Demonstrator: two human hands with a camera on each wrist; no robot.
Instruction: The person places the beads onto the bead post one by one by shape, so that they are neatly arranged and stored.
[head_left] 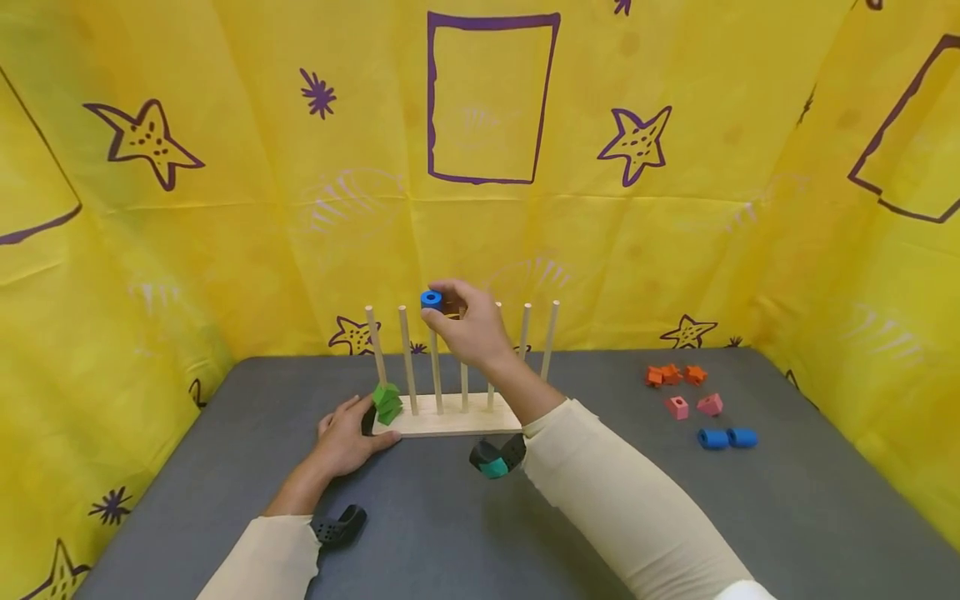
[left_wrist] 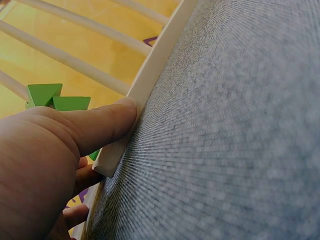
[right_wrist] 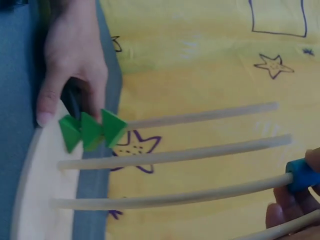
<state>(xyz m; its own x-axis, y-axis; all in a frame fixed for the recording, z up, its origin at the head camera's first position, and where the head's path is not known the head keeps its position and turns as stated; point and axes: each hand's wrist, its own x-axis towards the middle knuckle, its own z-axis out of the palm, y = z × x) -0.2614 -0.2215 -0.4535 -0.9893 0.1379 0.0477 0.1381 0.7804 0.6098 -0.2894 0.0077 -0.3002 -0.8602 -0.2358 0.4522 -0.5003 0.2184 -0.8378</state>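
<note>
A wooden peg stand (head_left: 457, 426) with a row of several upright pegs sits on the table. My left hand (head_left: 343, 442) holds the left end of its base, thumb against the front edge and fingers behind. Three green triangular blocks (right_wrist: 91, 132) are stacked low on the leftmost peg. With thumb and fingers, my right hand (head_left: 472, 327) pinches a blue cylinder (head_left: 431, 298) that has a hole through it. The cylinder is at the tip of the third peg from the left; in the right wrist view the peg's end (right_wrist: 285, 179) meets it.
On the right of the grey table (head_left: 600, 500) lie orange star-shaped blocks (head_left: 670, 374), two pink blocks (head_left: 678, 407) and two blue cylinders (head_left: 713, 439). Yellow patterned cloth (head_left: 480, 233) surrounds the table at the back and sides.
</note>
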